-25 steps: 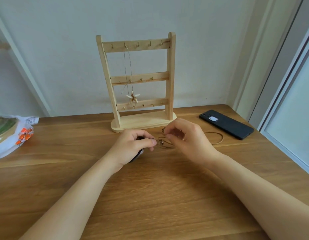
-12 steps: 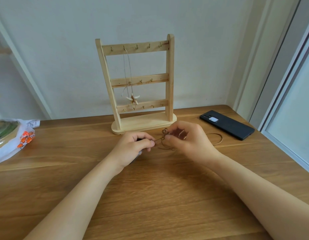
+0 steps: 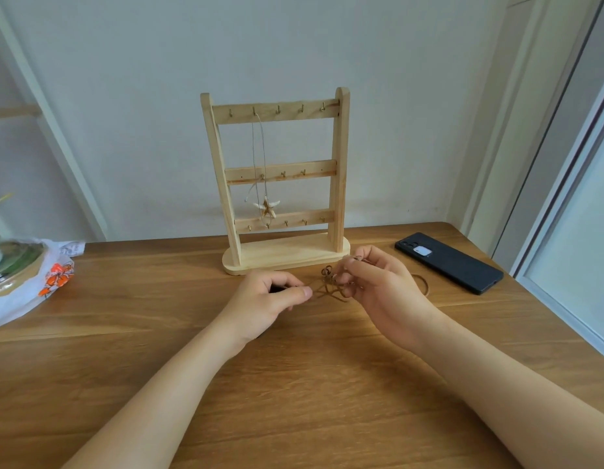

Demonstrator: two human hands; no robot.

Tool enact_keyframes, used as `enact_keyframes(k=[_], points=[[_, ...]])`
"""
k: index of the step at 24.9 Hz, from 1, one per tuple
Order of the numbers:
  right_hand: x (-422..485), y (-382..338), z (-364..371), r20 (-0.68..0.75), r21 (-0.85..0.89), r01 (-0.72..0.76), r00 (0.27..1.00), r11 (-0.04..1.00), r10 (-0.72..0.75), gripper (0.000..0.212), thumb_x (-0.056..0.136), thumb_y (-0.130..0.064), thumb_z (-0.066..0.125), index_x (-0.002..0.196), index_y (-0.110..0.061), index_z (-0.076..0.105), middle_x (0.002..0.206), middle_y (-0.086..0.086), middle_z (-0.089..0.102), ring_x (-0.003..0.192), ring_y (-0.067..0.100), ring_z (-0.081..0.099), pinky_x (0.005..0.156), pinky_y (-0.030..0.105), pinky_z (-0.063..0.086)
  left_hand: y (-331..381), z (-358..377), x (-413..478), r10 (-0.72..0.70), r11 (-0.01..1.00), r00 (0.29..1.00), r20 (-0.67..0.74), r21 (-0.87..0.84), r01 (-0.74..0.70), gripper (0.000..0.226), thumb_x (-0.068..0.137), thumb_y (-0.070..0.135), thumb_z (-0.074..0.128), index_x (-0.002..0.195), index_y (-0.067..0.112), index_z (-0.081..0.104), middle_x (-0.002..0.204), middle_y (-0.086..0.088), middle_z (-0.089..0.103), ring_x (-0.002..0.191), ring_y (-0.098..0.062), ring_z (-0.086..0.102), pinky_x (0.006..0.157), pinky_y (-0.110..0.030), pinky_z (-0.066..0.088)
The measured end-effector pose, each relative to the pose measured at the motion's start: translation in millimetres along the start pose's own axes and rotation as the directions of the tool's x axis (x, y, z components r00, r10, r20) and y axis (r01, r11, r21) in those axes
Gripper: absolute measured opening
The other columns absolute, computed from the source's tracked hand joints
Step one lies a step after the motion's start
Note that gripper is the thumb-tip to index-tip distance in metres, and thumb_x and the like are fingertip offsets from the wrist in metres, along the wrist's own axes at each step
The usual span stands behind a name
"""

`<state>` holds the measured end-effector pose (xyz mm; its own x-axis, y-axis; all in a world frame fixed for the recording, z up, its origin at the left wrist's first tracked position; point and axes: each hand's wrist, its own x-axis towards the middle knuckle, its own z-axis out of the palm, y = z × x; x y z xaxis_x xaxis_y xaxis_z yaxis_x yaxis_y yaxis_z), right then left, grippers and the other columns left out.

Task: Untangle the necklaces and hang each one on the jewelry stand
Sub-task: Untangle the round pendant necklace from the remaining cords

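Table: one stand, one hung necklace, one tangled cord.

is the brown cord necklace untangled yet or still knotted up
Still knotted: the brown cord necklace crosses itself in loops between the left hand and right hand, both pinching it.
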<state>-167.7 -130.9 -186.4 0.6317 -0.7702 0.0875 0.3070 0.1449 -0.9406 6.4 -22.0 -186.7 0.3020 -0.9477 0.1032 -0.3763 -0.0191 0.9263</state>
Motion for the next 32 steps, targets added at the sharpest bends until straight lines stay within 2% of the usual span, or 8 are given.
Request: enact_keyframes(k=[4,7,9,14,17,20,27,32], points=[[6.0,-11.0,-7.9,-0.155,0.121,-0.007,0.988,0.993,0.026,0.015,0.100,0.000,0.050,0.091,-0.011,0.057,0.066,0.003,0.053,0.067,0.017,0.052,0.071,0.031,0.045,0.2,-0.6,1.3,-0.040,0.998,0.998,-0.040,0.038,0.041,0.017,0.090,0.021,0.071,0.078,0.012,0.079,0.056,0.010,0.053,0.051,0.001,0.045,0.063,-0.025,0.035],[13.8,-26.7,-26.6,-0.352,0.261,0.021,0.933,0.965,0.075,0.007,0.101,-0.016,0.057,0.097,-0.013,0.061,0.056,-0.002,0.037,0.057,0.014,0.045,0.076,0.031,0.046,-6.0,-6.2,4.8,-0.099,0.994,0.978,-0.184,0.028,0.106,0.019,0.089,0.023,0.072,0.073,0.016,0.079,0.056,0.005,0.049,0.051,-0.006,0.042,0.060,-0.027,0.036],[18.3,-35.7,-44.6,-0.429,0.439,0.039,0.887,0.897,0.171,0.021,0.101,-0.029,0.058,0.086,-0.014,0.060,0.053,-0.004,0.033,0.053,0.013,0.042,0.072,0.029,0.045,-12.3,-11.7,8.1,-0.148,0.988,0.937,-0.316,-0.005,0.154,0.023,0.088,0.025,0.072,0.070,0.011,0.076,0.058,0.000,0.046,0.050,-0.011,0.039,0.057,-0.028,0.033],[23.1,-39.5,-62.6,-0.447,0.585,0.100,0.868,0.805,0.216,0.027,0.107,-0.024,0.044,0.088,-0.012,0.059,0.076,0.001,0.072,0.055,0.012,0.054,0.063,0.026,0.046,-15.5,-10.1,8.7,-0.150,0.988,0.920,-0.362,-0.034,0.148,0.039,0.090,0.030,0.071,0.062,0.005,0.063,0.061,-0.007,0.042,0.058,-0.021,0.038,0.060,-0.030,0.033],[22.1,-37.9,-58.5,-0.460,0.397,0.125,0.884,0.909,0.079,0.023,0.106,-0.020,0.048,0.120,-0.009,0.063,0.111,0.005,0.077,0.047,0.011,0.038,0.056,0.024,0.039,-14.5,-8.8,10.0,-0.126,0.992,0.941,-0.314,-0.040,0.120,0.040,0.091,0.032,0.071,0.059,0.009,0.061,0.060,-0.010,0.042,0.055,-0.021,0.036,0.057,-0.029,0.032],[19.6,-30.6,-55.9,-0.437,-0.034,0.109,0.893,0.993,-0.113,0.030,0.105,-0.018,0.052,0.133,-0.021,0.061,0.117,-0.001,0.072,0.048,0.011,0.040,0.052,0.028,0.041,-14.5,-10.2,9.5,-0.106,0.989,0.937,-0.333,-0.137,0.063,0.024,0.094,0.023,0.068,0.072,0.015,0.076,0.060,-0.001,0.057,0.051,-0.015,0.039,0.051,-0.027,0.032],[17.5,-22.6,-50.2,-0.355,-0.444,0.052,0.906,0.895,-0.229,0.034,0.100,-0.006,0.058,0.128,-0.023,0.065,0.107,-0.003,0.075,0.084,0.013,0.069,0.078,0.028,0.056,-10.3,-19.6,9.1,-0.120,0.935,0.961,-0.251,-0.354,0.024,0.018,0.095,0.019,0.065,0.088,0.014,0.081,0.072,-0.003,0.063,0.055,-0.011,0.042,0.045,-0.021,0.029],[21.3,-14.8,-50.6,-0.273,-0.703,0.068,0.893,0.708,-0.357,0.027,0.098,-0.012,0.062,0.122,-0.022,0.068,0.094,-0.006,0.070,0.083,0.009,0.064,0.072,0.021,0.049,-9.6,-21.0,10.2,-0.131,0.895,0.977,-0.168,-0.444,0.044,0.031,0.097,0.012,0.048,0.086,0.004,0.076,0.071,-0.009,0.062,0.053,-0.013,0.041,0.043,-0.022,0.028]])
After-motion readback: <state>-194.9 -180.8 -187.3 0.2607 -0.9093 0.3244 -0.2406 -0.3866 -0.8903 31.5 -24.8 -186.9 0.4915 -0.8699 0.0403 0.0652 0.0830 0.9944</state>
